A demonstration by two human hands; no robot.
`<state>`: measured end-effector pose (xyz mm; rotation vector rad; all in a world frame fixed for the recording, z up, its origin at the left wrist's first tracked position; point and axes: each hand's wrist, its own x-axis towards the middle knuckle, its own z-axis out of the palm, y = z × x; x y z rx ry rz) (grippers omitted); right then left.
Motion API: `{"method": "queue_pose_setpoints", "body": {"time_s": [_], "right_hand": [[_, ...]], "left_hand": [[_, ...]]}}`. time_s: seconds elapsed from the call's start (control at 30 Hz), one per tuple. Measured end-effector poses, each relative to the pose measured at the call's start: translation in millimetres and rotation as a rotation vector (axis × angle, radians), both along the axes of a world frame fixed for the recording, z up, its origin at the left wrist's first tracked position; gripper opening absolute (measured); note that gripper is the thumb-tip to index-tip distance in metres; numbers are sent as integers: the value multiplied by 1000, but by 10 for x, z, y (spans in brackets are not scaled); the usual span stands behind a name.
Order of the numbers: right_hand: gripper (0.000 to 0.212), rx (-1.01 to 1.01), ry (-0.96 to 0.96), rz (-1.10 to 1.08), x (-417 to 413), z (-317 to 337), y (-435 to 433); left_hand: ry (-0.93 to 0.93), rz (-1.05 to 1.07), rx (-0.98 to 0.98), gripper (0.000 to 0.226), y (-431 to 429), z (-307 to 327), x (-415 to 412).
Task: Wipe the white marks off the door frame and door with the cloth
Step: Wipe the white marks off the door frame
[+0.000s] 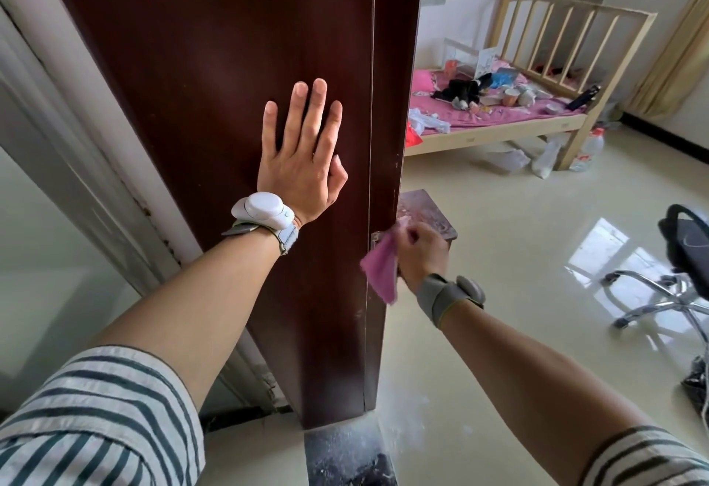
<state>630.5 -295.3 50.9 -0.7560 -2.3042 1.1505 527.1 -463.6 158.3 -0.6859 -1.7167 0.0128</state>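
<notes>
The pink cloth (380, 274) lay against the narrow edge strip (389, 102) of the dark woodwork, just below a small metal plate set in that edge. The right hand (422, 251) held its upper part bunched in curled fingers. That grip probably kept a firm pad against the wood while the rest hung loose. The cloth's long axis ran steeply down and slightly right, with the free corner pointing at the floor (498, 313).

A few small pale specks (396, 164) showed on the strip above the cloth, so the wiping looked unfinished there.

The left hand (303, 155) was spread flat on the wide dark panel (211, 63) beside the strip, fingers straight and pointing up, gripping nothing. It seemed placed to steady the panel, or the person, against the rubbing. Whether the panel was the door and the strip the frame could not be told. Both ran floor to ceiling, long axis upright.

Both wrists wore strapped devices. Beyond the opening stood a wooden bed (575, 25) with a cluttered pink sheet, and a chair base (660, 294) at the right.
</notes>
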Motion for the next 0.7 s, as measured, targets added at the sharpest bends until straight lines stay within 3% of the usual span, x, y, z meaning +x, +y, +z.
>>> {"method": "queue_pose_setpoints", "body": {"time_s": [0.1, 0.23, 0.3, 0.43, 0.53, 0.7], "right_hand": [[22, -43, 1, -94, 78, 8, 111], [18, 193, 59, 170, 92, 56, -151], [20, 292, 41, 186, 42, 34, -232], [25, 28, -83, -29, 29, -79, -8], [26, -15, -114, -155, 120, -154, 210], [12, 100, 61, 138, 113, -9, -125]], "left_hand": [[3, 1, -9, 61, -15, -75, 7], [6, 8, 13, 62, 2, -88, 12], [9, 6, 14, 61, 6, -95, 17], [7, 8, 3, 61, -5, -96, 9], [6, 11, 5, 60, 0, -103, 13], [19, 6, 19, 61, 9, -98, 4]]}}
